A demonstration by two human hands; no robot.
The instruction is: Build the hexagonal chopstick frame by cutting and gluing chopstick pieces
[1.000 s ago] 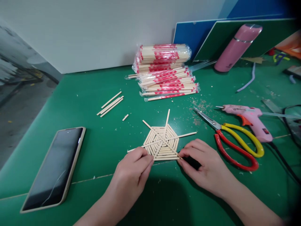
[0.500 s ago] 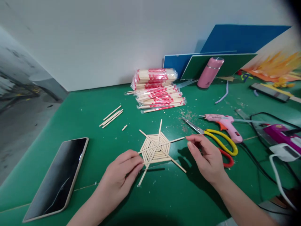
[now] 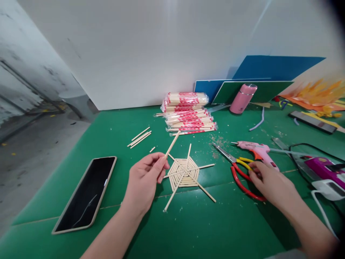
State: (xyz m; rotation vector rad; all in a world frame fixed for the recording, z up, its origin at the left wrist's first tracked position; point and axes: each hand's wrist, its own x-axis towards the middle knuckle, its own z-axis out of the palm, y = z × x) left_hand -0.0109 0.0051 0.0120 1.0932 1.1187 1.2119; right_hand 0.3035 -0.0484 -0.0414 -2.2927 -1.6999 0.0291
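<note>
In my left hand (image 3: 147, 180) a short wooden chopstick piece (image 3: 172, 144) is pinched between thumb and fingers, tilted up and away. Beside it lies a web-shaped piece of chopsticks (image 3: 185, 172), with crossed spokes and rings of short sticks forming a hexagon. My right hand (image 3: 269, 181) has its fingers curled at the yellow handle of the scissors (image 3: 228, 154), which rest on the table, blades pointing to the back left. The red handle loop shows below the fingers, and part of the yellow one is hidden by the hand.
Several loose sticks (image 3: 140, 138) lie behind my left hand, and a phone (image 3: 86, 194) is at left. Packs of wrapped chopsticks (image 3: 188, 115) are stacked at the back. A pink glue gun (image 3: 256, 149), pink bottle (image 3: 244, 99), cables and a white plug (image 3: 327, 189) occupy the right.
My left hand has lifted a stick off the web's near edge and tilted it upward. My right hand has moved right from the spoke tip to the scissors. The view has shifted slightly.
</note>
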